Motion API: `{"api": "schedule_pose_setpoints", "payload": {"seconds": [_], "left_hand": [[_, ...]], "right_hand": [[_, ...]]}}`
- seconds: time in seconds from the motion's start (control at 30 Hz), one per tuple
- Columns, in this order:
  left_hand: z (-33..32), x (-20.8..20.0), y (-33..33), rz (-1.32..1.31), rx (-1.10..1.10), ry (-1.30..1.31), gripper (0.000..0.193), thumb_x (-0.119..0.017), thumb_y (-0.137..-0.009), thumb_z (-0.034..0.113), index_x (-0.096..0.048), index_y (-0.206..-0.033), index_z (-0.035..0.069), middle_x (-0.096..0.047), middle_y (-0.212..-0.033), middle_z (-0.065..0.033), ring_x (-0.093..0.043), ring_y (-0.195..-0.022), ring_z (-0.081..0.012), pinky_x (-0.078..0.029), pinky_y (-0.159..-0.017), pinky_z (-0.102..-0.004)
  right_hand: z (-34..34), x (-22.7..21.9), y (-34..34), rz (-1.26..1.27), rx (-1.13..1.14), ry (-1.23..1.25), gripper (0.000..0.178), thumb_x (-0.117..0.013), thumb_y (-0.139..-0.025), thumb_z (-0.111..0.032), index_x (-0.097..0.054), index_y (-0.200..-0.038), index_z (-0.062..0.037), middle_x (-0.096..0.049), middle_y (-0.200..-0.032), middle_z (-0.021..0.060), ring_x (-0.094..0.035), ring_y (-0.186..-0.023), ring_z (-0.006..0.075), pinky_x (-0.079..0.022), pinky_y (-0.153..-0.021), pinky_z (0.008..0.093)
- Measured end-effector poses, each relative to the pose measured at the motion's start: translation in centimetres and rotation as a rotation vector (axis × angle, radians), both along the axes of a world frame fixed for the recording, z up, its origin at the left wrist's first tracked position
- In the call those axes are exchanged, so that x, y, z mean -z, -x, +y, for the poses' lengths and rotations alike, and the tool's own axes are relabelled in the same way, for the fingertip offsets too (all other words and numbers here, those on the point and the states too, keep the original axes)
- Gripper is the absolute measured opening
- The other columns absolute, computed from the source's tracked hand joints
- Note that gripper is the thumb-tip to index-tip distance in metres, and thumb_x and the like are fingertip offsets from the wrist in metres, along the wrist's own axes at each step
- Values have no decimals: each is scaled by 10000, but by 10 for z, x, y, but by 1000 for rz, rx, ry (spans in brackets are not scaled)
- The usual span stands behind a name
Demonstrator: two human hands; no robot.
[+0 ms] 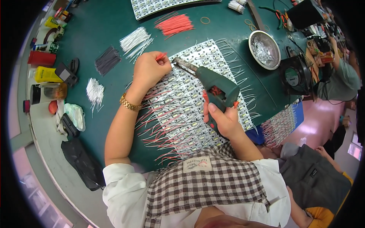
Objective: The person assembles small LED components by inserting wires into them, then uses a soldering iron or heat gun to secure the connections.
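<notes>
My right hand [227, 121] is wrapped round the grip of a dark green soldering gun [217, 80]. The gun's metal tip points left, close to the fingertips of my left hand [149, 71]. That hand is closed in a pinch, with short red wires [161, 56] showing at its fingers. Under both hands lies a large white circuit board panel [197, 57] covered in rows of small parts. Red and white wires stick out along its left side, and white ones along its right. The exact spot where tip and board meet is too small to make out.
Bundles of red wires [175, 25], white wires [135, 39], black wires [107, 60] and shorter white wires [95, 92] lie beyond and left. At right stand a metal bowl [265, 49] of silvery bits and a black fan [293, 76]. Another panel [175, 4] lies at the far edge; co-workers sit at right.
</notes>
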State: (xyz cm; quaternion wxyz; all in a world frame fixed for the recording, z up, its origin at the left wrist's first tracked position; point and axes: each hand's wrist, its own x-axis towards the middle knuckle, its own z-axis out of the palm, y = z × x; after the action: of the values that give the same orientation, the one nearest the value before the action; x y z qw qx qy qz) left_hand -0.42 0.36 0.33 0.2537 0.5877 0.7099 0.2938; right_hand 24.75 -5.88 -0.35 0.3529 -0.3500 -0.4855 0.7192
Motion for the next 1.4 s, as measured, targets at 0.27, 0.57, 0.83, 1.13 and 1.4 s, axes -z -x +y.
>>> {"api": "schedule_pose_setpoints", "payload": {"seconds": [0.27, 0.57, 0.83, 1.13, 1.4], "left_hand": [[2, -2, 2, -22, 6, 53, 145, -647, -692, 159, -651, -701, 15, -612, -594, -108, -552, -509, -180, -456, -552, -297], [2, -4, 0, -34, 6, 65, 118, -652, -712, 91, -614, -692, -19, -558, -580, -1, -458, -547, -41, -404, -529, -222], [-1, -1, 3, 29, 19, 17, 155, -645, -692, 167, -650, -711, 13, -619, -612, -116, -587, -542, -224, -473, -579, -316], [1, -9, 26, 67, 108, -80, 189, -626, -813, 200, -649, -795, 14, -639, -694, -122, -604, -607, -215, -472, -598, -321], [-3, -45, 63, 168, -183, -271, 214, -458, -951, 207, -544, -951, 11, -577, -680, -118, -563, -619, -186, -442, -591, -339]], "right_hand": [[-7, 0, -4, 69, 22, -103, 365, -525, -907, -138, -459, -1227, 24, -577, -821, 81, -560, -638, 134, -469, -584, 265], [-8, 0, -7, 121, 23, -93, 408, -517, -905, -151, -432, -1275, 1, -573, -860, 84, -566, -683, 134, -467, -623, 270], [-11, 1, -3, 192, 65, -77, 244, -543, -886, -44, -488, -1112, 30, -582, -825, 66, -582, -660, 105, -484, -576, 247], [-11, 3, -11, 125, 47, -104, 396, -527, -909, -140, -431, -1262, 14, -573, -862, 85, -569, -696, 139, -479, -635, 281], [-13, -10, -9, 254, 69, -88, 265, -556, -887, -71, -501, -1131, 19, -556, -819, 34, -538, -654, 75, -472, -569, 234]]}}
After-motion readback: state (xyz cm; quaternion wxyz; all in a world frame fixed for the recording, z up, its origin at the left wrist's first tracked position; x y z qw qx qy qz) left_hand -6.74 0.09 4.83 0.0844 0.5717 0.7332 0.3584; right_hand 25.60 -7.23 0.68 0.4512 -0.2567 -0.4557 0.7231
